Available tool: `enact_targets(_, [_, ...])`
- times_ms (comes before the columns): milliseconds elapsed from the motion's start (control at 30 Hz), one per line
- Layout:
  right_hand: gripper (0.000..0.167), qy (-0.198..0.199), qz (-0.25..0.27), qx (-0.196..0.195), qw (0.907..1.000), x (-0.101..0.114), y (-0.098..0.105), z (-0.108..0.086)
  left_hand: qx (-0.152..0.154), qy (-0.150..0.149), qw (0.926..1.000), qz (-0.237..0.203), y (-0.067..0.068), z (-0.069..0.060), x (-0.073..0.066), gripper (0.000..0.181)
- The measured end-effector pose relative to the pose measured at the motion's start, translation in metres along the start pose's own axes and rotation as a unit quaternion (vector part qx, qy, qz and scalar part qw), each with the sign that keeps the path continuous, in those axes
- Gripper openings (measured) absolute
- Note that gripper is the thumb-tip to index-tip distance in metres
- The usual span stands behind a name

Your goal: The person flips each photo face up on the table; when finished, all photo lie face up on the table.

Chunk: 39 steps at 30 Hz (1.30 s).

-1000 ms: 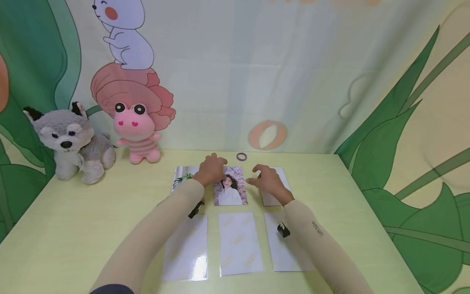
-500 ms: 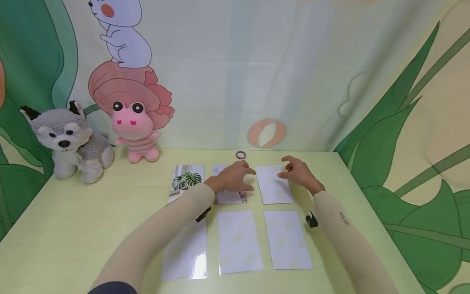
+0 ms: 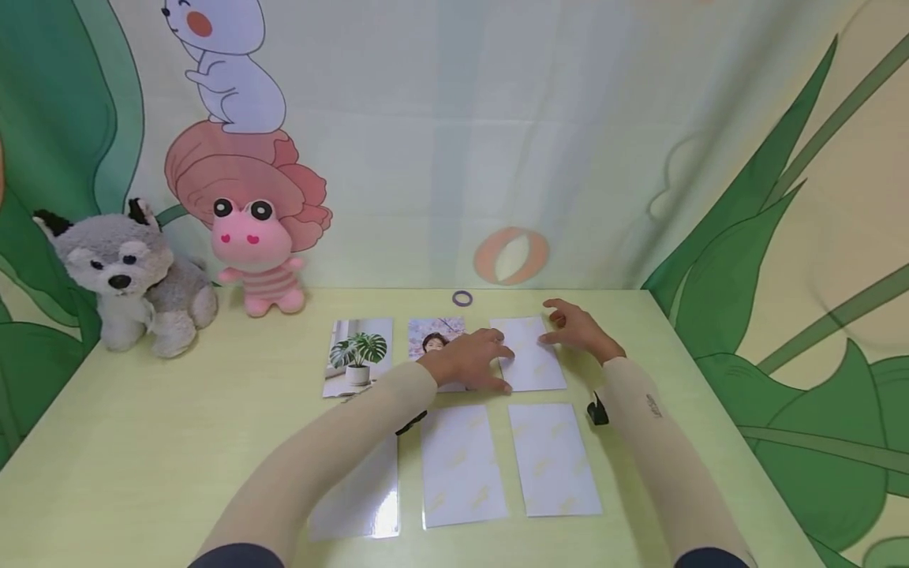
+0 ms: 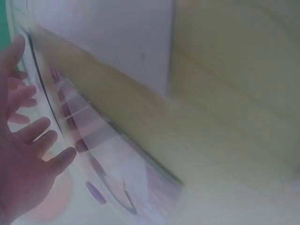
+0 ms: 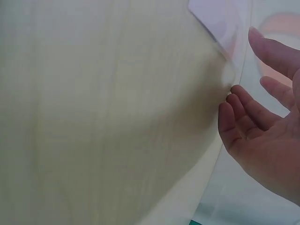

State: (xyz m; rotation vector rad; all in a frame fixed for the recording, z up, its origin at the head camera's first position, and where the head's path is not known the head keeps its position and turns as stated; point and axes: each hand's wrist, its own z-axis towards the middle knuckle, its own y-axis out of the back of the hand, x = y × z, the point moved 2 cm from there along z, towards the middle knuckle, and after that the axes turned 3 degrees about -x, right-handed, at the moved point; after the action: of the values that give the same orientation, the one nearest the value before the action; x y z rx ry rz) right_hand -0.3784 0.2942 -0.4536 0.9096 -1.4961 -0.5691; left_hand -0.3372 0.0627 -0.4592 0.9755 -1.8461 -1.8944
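Observation:
In the head view my left hand (image 3: 472, 359) is over the right part of a blossom portrait photo (image 3: 435, 335), hiding much of it. Its fingertips reach the left edge of a white face-down card (image 3: 531, 359); whether they touch it I cannot tell. Beside that card's right edge is my right hand (image 3: 578, 330), fingers loosely bent, holding nothing. In the left wrist view the left hand (image 4: 35, 150) has its fingers spread above the glossy photo (image 4: 126, 159). The right wrist view has the right hand (image 5: 267, 126) near a corner of the white card (image 5: 220, 18).
A photo of a potted plant (image 3: 358, 355) lies at the left of the back row. In front lie three more white cards, one (image 3: 461, 465) in the middle. A purple ring (image 3: 462, 298) lies behind. A plush husky (image 3: 128, 276) and a pink toy (image 3: 257, 252) stand back left.
My left hand has moved right, from between the plant and portrait photos to the white card's left edge. The right hand has moved off that card to its right side.

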Motion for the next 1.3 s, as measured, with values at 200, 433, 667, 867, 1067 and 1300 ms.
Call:
enact_targets(200, [0.072, 0.023, 0.001, 0.010, 0.9997, 0.002, -0.002, 0.008, 0.006, 0.012, 0.9996, 0.025, 0.000, 0.000, -0.004, 0.060])
enact_targets(433, [0.066, 0.025, 0.019, 0.000, 0.9995, 0.002, -0.005, 0.012, 0.018, 0.027, 0.9993, 0.016, -0.003, 0.003, -0.009, 0.059])
enact_targets(667, [0.065, -0.016, 0.122, -0.018, 0.9922, -0.003, -0.004, 0.014, 0.015, 0.032, 0.9993, 0.012, -0.001, 0.003, -0.010, 0.058])
enact_targets(867, [0.065, -0.026, 0.142, -0.025, 0.9893, -0.005, -0.005, 0.015, 0.017, 0.035, 0.9992, 0.008, 0.000, 0.003, -0.010, 0.058])
enact_targets(1067, [0.060, -0.025, 0.150, -0.005, 0.9884, -0.003, -0.009, 0.013, 0.017, 0.036, 0.9992, 0.004, -0.001, 0.004, -0.010, 0.058])
enact_targets(1300, [0.055, -0.020, 0.161, -0.014, 0.9867, -0.001, -0.008, 0.014, 0.011, 0.034, 0.9993, -0.006, 0.001, 0.004, -0.010, 0.057])
